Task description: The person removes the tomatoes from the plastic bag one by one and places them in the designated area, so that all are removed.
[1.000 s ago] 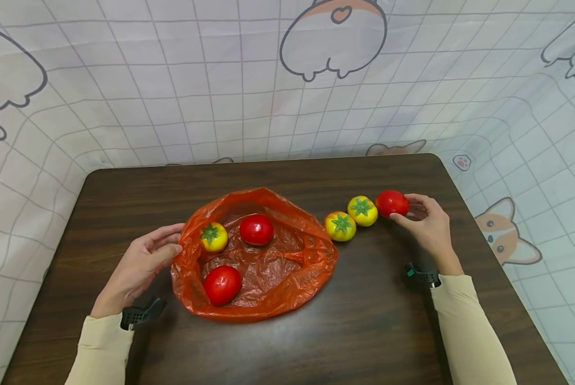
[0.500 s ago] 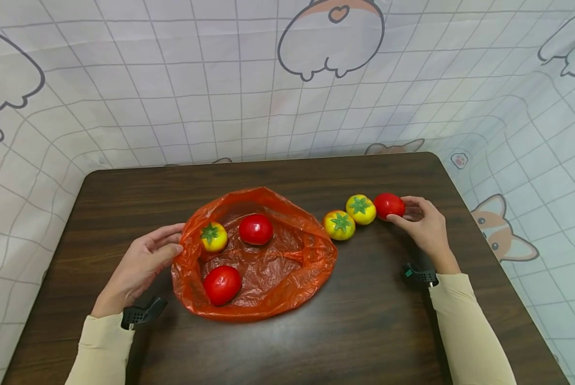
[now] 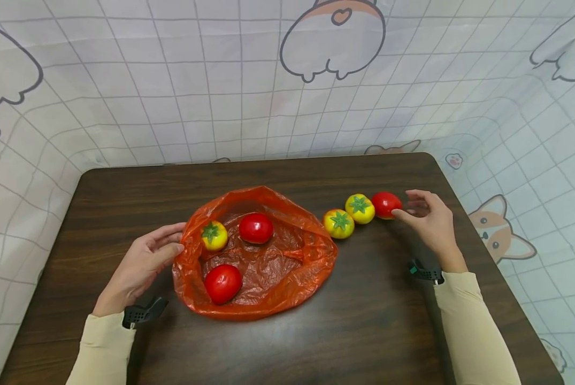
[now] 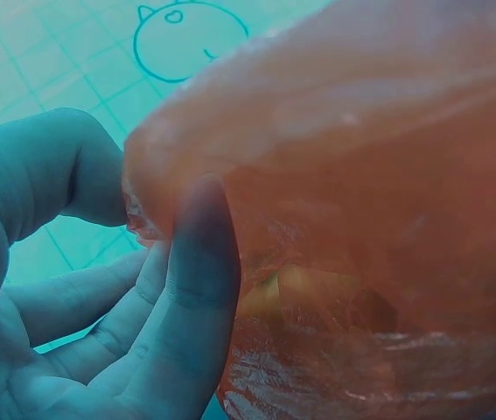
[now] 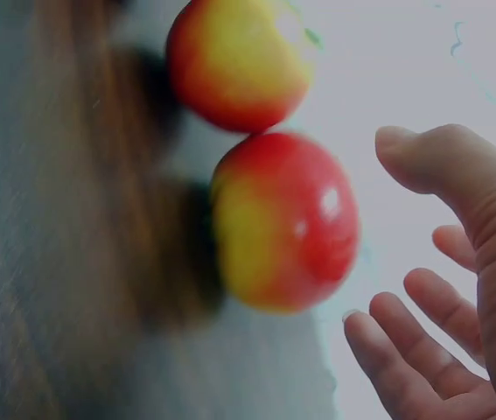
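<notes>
My left hand pinches the left rim of an orange-red plastic bag between thumb and fingers. Its mouth faces up, and inside lie two red tomatoes and a yellow one with a green leafy top. At the right my right hand is spread beside a red tomato, thumb and fingers apart with nothing between them. In the right wrist view that tomato shows a yellow side, and a gap separates it from the fingertips.
Two yellow tomatoes with green tops, one against the red one and another close to the bag's right rim, form a slanting row. The dark wooden table ends at a white gridded cloth behind and at the sides.
My right hand has moved the red tomato slightly left against the yellow one, then let go and drawn back to the right. My left hand keeps its hold on the bag.
</notes>
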### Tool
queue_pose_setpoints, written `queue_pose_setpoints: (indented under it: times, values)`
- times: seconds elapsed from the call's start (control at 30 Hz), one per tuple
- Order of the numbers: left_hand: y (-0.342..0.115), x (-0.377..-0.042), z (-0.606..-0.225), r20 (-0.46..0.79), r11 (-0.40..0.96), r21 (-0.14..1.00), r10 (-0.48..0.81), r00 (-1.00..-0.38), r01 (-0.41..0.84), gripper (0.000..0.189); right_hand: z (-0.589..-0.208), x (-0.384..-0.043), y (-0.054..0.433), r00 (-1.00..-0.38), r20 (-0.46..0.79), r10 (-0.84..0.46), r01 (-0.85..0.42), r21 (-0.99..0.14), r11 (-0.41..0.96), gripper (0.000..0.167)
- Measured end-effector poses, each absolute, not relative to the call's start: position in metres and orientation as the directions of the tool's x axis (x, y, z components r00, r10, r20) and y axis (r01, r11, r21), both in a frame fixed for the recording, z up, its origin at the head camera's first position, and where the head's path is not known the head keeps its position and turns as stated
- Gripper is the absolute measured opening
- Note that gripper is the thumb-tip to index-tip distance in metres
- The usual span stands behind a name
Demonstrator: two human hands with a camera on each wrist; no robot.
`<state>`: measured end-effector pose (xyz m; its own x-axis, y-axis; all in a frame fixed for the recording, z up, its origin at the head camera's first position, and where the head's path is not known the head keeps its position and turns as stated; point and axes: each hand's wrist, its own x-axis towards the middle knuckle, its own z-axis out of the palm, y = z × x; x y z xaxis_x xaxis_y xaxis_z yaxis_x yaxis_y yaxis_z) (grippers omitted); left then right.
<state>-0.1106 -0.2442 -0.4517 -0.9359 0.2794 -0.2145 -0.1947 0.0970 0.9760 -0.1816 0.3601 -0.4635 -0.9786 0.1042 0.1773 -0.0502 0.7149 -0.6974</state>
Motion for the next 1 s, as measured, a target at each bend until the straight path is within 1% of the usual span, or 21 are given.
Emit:
queue_pose_setpoints:
  times: [0.13, 0.27, 0.57, 0.7, 0.83, 1.0]
  values:
    - [-0.247, -0.110, -0.451, -0.220, 0.102, 0.975, 0.275, -0.936, -0.199, 0.059, -0.453, -0.182, 0.344, -0.972, 0.217, 0.095, -0.093, -0.719, 0.689, 0.051]
    - [-0.247, -0.109, -0.452, -0.215, 0.077, 0.977, 0.279, -0.936, -0.201, 0.058, -0.442, -0.181, 0.324, -0.968, 0.242, 0.067, -0.134, -0.725, 0.676, 0.049]
    - [-0.249, -0.106, -0.455, -0.202, 0.001, 0.978, 0.269, -0.942, -0.209, 0.057, -0.430, -0.186, 0.272, -0.950, 0.301, -0.077, -0.271, -0.684, 0.677, 0.048]
    - [-0.249, -0.106, -0.455, -0.196, -0.024, 0.977, 0.269, -0.943, -0.210, 0.056, -0.426, -0.186, 0.251, -0.938, 0.318, -0.139, -0.331, -0.699, 0.634, 0.048]
    - [-0.249, -0.107, -0.454, -0.196, -0.021, 0.978, 0.270, -0.943, -0.209, 0.056, -0.422, -0.188, 0.233, -0.927, 0.327, -0.182, -0.370, -0.730, 0.574, 0.048]
    - [-0.251, -0.108, -0.454, -0.198, -0.028, 0.977, 0.272, -0.942, -0.213, 0.057, -0.417, -0.190, 0.211, -0.908, 0.343, -0.243, -0.420, -0.724, 0.548, 0.050]
